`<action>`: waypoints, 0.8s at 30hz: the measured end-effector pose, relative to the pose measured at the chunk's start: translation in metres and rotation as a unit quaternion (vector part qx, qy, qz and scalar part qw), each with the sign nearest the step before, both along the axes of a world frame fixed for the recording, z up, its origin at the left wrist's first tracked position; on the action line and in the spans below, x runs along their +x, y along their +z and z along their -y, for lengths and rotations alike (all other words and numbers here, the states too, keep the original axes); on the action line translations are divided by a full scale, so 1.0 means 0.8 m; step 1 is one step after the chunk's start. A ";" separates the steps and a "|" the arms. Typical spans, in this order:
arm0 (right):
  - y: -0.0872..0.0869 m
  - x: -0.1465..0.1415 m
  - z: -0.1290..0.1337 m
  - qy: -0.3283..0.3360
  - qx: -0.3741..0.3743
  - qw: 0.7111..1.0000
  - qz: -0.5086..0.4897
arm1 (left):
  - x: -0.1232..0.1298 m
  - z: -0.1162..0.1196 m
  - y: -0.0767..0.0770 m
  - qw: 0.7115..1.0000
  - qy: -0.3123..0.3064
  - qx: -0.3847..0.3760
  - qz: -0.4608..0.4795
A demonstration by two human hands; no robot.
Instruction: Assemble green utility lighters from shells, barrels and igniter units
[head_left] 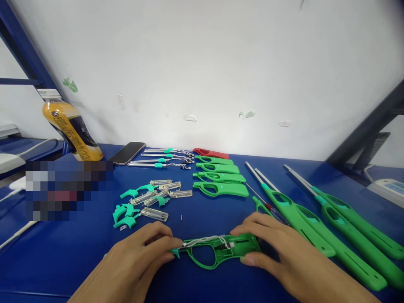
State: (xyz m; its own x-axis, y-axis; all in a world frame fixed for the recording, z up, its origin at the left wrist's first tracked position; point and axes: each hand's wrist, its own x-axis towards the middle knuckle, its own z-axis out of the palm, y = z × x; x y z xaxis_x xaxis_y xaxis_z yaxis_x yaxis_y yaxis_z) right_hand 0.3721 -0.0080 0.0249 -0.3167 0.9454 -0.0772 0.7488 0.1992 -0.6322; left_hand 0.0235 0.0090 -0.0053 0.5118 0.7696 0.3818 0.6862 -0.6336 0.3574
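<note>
An open half of a green lighter handle (241,249) lies on the table with its hollow side up. White wires (205,241) run along its top edge to a small igniter part inside. My left hand (148,248) pinches the neck end, where a teal collar (176,252) shows below the fingers; any rod is hidden. At the wide end, my right hand (274,244) grips the shell between thumb and fingers. Beyond my hands are clear fuel tanks (154,213), teal trigger pieces (126,221) and a tiny screw (181,217).
Wired metal rods (160,165), green handle halves (227,190) and a red one (213,153) lie in rows. Several assembled lighters (307,227) and a screwdriver (274,209) are at right. A phone (128,152) and bottle (74,126) stand back left, before the wall (221,63).
</note>
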 end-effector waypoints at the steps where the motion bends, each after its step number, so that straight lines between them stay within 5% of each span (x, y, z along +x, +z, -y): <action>1: 0.001 0.000 0.000 0.003 0.001 1.000 -0.001 | -0.001 -0.001 -0.004 1.000 -0.006 0.003 -0.001; 7: 0.002 -0.002 -0.001 0.006 -0.004 1.000 -0.005 | -0.003 0.000 -0.013 0.998 -0.026 0.054 0.005; 14: -0.002 0.002 0.004 0.014 0.007 1.000 0.013 | -0.004 0.012 -0.008 1.000 0.014 0.006 0.018; 21: -0.003 -0.009 0.006 0.034 0.052 0.997 0.050 | 0.013 0.000 -0.037 0.985 -0.015 0.121 0.125; 24: -0.005 -0.017 0.003 0.059 0.077 0.994 0.056 | 0.015 -0.005 -0.034 0.983 -0.010 0.118 0.142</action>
